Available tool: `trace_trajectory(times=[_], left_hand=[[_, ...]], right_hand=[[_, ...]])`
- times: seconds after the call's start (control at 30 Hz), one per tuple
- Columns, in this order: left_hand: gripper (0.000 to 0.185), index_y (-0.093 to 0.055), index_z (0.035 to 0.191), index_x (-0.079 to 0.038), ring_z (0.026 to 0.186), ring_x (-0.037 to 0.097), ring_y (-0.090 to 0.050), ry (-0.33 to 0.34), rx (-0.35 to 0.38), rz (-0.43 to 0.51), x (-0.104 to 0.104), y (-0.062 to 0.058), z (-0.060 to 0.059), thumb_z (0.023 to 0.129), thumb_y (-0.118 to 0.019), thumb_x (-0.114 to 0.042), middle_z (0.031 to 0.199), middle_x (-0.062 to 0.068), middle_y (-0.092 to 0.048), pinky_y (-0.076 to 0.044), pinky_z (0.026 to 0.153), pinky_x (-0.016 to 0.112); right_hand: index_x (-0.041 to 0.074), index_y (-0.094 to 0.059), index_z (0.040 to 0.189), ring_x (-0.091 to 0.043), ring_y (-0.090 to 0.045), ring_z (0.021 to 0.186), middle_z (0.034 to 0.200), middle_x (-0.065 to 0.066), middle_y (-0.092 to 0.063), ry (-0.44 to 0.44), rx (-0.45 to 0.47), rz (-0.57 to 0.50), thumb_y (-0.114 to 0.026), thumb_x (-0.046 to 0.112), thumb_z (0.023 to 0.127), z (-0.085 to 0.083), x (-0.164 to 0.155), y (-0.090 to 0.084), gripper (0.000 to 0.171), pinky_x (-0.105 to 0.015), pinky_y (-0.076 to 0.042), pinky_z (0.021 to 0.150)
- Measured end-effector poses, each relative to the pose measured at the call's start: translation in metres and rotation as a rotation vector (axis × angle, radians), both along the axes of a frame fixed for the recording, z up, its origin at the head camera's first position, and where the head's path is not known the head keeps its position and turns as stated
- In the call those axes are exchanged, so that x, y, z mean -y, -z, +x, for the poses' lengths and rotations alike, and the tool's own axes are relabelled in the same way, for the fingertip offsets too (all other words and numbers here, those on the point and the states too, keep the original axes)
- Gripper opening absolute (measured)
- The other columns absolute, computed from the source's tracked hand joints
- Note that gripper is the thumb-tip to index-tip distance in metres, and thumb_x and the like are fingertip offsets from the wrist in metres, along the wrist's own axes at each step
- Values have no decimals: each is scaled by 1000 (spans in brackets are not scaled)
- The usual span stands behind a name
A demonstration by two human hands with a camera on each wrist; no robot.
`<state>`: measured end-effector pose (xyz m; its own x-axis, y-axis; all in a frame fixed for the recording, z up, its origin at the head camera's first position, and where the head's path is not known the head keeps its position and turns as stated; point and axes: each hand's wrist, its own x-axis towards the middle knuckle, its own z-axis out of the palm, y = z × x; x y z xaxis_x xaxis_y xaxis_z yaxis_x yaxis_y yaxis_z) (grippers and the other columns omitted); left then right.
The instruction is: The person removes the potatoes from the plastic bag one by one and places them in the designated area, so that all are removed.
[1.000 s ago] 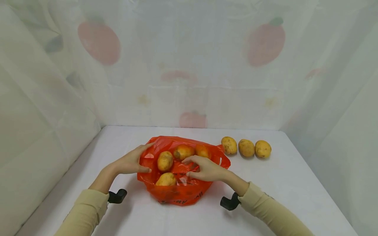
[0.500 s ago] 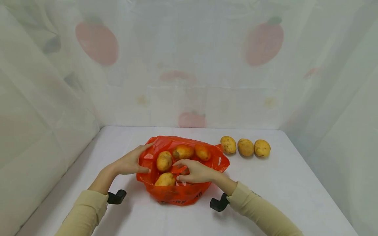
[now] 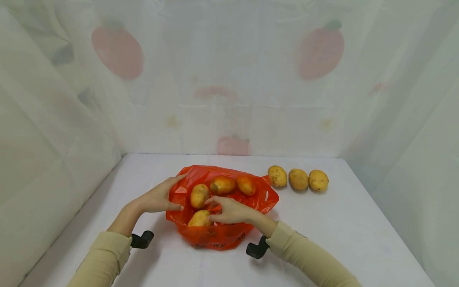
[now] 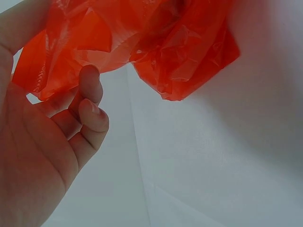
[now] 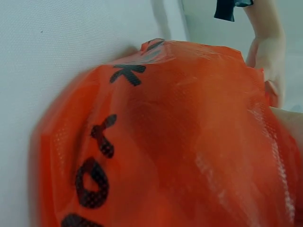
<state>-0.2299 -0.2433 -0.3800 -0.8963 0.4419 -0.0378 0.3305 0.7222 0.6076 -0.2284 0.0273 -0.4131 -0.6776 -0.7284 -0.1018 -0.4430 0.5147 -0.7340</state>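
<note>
- The red bag (image 3: 218, 207) lies open on the white table (image 3: 340, 239), near its middle, with four potatoes in it; three more potatoes (image 3: 298, 179) sit in a row on the table to the right of the bag, just apart from its rim.
- The left hand (image 3: 155, 198) holds the bag's left edge, thumb on one side and fingers on the other; the left wrist view shows the lower fingers (image 4: 90, 101) curled under the crumpled plastic.
- The right hand (image 3: 229, 210) reaches into the bag's mouth, fingers half bent, fingertips touching the nearest potato (image 3: 199, 218) at the front of the bag. Whether it has closed on that potato or on a fold of plastic cannot be told.
- Judged from its creases and sheen, the bag is thin, limp and slippery. It will not hold its own mouth open, so the rim or the handle cut-out (seen at the bag's right side) looks the best place to grip.
- The potatoes look firm, fairly heavy for such a film, and apt to roll; a full-hand grasp round the middle should suit them.
- Hard to make out: the right wrist view is filled by blurred red plastic with black lettering (image 5: 102, 137), cut off and unreadable. The bag's bottom and anything under the potatoes are hidden.
</note>
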Motion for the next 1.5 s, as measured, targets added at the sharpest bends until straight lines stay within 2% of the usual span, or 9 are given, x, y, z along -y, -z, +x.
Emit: trace_trajectory(times=[0.17, 0.43, 0.7, 1.03, 1.5], left_hand=[[92, -23, 146, -14, 118, 32, -42, -1, 0, -2, 1, 0, 0, 73, -77, -28, 136, 14, -38, -44, 92, 49], [92, -23, 146, -15, 118, 32, -41, -2, 4, 4, 0, 0, 0, 73, -77, -28, 136, 14, -38, -46, 90, 47], [92, -23, 146, -14, 120, 33, -41, 1, 0, -4, 0, 0, 0, 73, -77, -29, 137, 14, -37, -45, 92, 49], [91, -24, 146, -13, 119, 32, -41, 10, -13, -4, -1, 1, 0, 73, -77, -28, 136, 14, -38, -43, 93, 50], [92, -24, 146, -13, 119, 33, -42, 9, -7, 0, 0, 1, -2, 73, -77, -29, 137, 15, -37, -45, 92, 49]], right_hand=[[18, -48, 127, -6, -57, 91, 117, -1, -57, 25, 44, 53, -63, 37, 85, 1, 5, 0, 48, -21, -48, 81], [23, -50, 123, -8, -50, 90, 103, 8, -56, 64, 68, 151, -65, 45, 82, 1, 13, 3, 49, -28, -47, 83], [23, -48, 126, -8, -50, 95, 108, 10, -56, 91, 75, 170, -66, 47, 80, 4, 23, 8, 55, -33, -46, 89], [22, -43, 131, -8, -51, 103, 116, 8, -55, 55, 87, 164, -66, 49, 79, 7, 25, 9, 63, -36, -43, 94], [24, -45, 128, -7, -49, 102, 114, 11, -53, 38, 85, 72, -71, 41, 78, 7, 22, 5, 59, -30, -45, 89]])
